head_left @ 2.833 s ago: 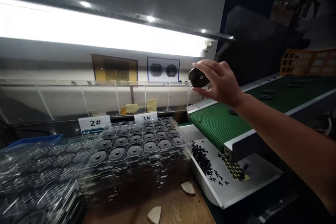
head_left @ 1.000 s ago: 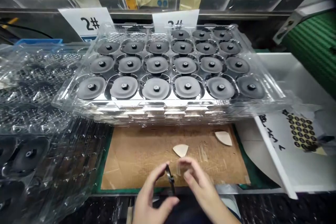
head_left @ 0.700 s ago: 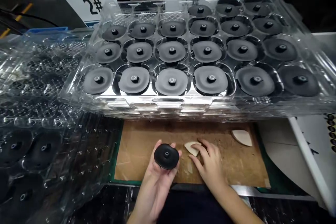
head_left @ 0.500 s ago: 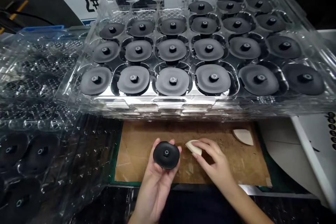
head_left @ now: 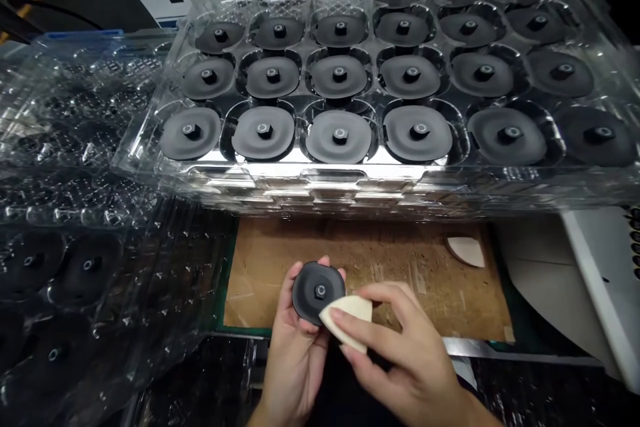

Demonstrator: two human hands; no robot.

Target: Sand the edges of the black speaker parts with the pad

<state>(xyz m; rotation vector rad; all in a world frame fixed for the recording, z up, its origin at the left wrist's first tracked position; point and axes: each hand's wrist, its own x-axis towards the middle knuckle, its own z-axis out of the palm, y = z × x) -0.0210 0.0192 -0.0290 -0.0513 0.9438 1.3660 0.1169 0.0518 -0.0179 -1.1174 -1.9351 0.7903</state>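
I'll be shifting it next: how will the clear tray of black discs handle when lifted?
The clear tray looks thin-walled, so it probably flexes. Its black discs sit in shallow pockets, so tilting may spill them.

Bright overhead glare on clear tray point(head_left: 310, 167); dim, warped edges

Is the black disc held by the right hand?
No, the left hand holds the black disc, while the right hand holds a beige wedge at its edge.
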